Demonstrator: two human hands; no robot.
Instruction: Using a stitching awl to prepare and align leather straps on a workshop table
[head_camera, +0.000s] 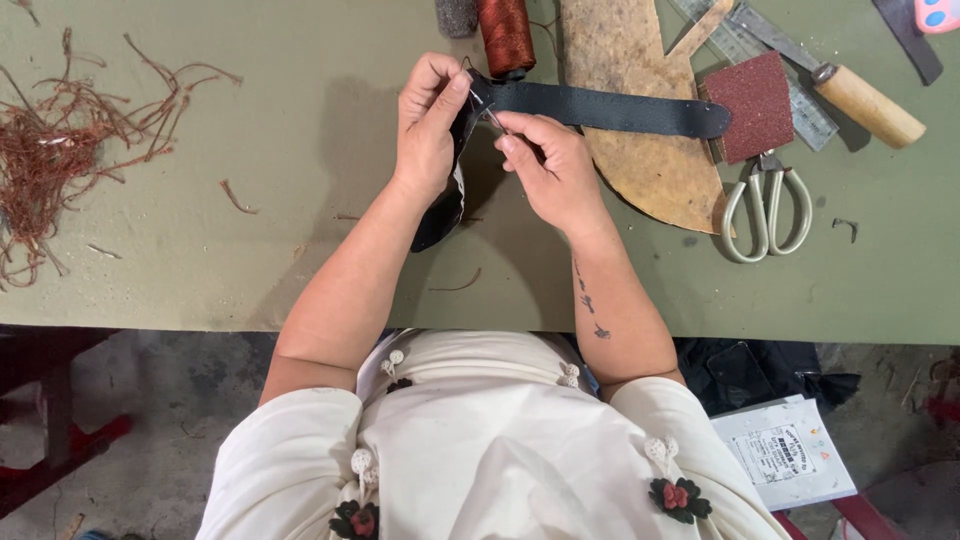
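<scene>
A dark leather strap lies across the green table, bent downward at its left end. My left hand pinches that bent end from the left. My right hand holds a thin needle against the strap's fold, fingers closed on it. A spool of rust-brown thread stands just beyond the hands. The strap's lower tail hangs under my left wrist.
A tan leather piece lies under the strap. A red sanding block, scissors, a metal ruler and a wooden-handled tool sit right. Thread scraps pile at left. The table edge runs near my body.
</scene>
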